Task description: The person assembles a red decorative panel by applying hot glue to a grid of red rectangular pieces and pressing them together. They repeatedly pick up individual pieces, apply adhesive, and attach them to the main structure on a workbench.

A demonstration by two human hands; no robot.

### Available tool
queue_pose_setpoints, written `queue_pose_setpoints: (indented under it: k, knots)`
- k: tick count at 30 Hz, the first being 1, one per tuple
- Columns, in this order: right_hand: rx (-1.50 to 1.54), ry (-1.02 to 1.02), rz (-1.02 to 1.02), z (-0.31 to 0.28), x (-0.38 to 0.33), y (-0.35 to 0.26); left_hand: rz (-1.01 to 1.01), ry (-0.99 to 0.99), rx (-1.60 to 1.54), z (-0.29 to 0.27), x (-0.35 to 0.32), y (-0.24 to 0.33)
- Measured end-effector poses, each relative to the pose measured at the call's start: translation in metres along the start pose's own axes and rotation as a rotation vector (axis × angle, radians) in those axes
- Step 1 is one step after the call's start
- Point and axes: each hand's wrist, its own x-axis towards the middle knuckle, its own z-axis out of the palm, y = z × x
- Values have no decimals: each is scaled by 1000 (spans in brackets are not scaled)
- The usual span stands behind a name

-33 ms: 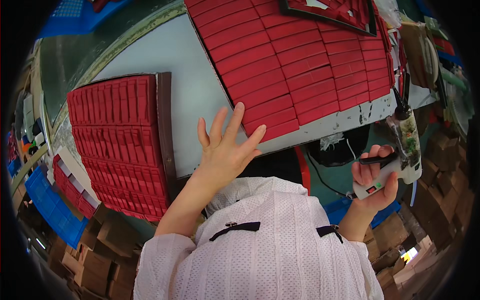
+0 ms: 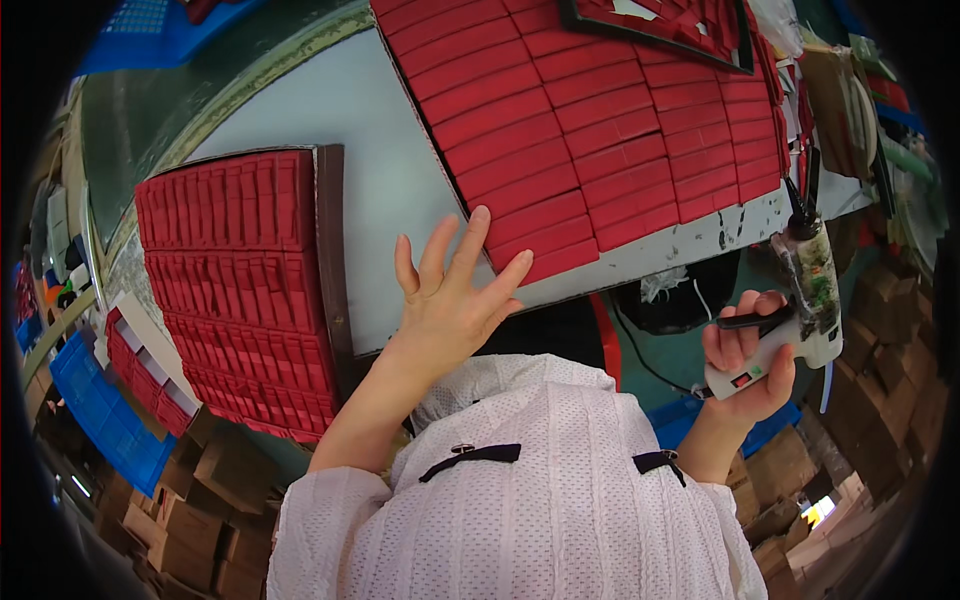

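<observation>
My left hand [image 2: 440, 315] is open with its fingers spread, and its index finger and thumb lie at the near left corner of a large block of red boxes [image 2: 515, 155]. These narrow boxes stand in tight columns and rows on a pale tabletop [image 2: 385, 225]. In my right hand [image 2: 745, 365] is a hot glue gun [image 2: 812, 285] with a white and dark, stained body. My fingers wrap its grip beside the black trigger, and its nozzle points away from me, just off the table's edge. A cord leads away from the bottom of its handle.
Left of my hand, a tray [image 2: 335, 250] with a dark brown edge is packed with red pieces [image 2: 230, 210]. A black-edged tray [image 2: 665, 30] lies on the far boxes. Brown cartons [image 2: 235, 475] and a blue crate [image 2: 110, 410] stand below on the left.
</observation>
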Motion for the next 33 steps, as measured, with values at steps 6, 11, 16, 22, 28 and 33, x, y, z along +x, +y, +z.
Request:
queue_pose_setpoints:
  k: [6,11,16,22,28,33]
  knots:
    - [3,13,25,5,-1,2,37,-3,51,-6,4,-5]
    - [44,21,69,8,-4,4,14,90,-41,-16,20,-12]
    - [38,-70,127,15,-1,7,-54,208,-187,-17,37,-16]
    - [39,-59,126,17,-1,10,-157,105,-149,-21,52,-14]
    - [26,-52,115,19,2,9,-176,78,7,-19,56,-7]
    - [13,-39,118,20,8,16,-170,105,61,-27,59,-17]
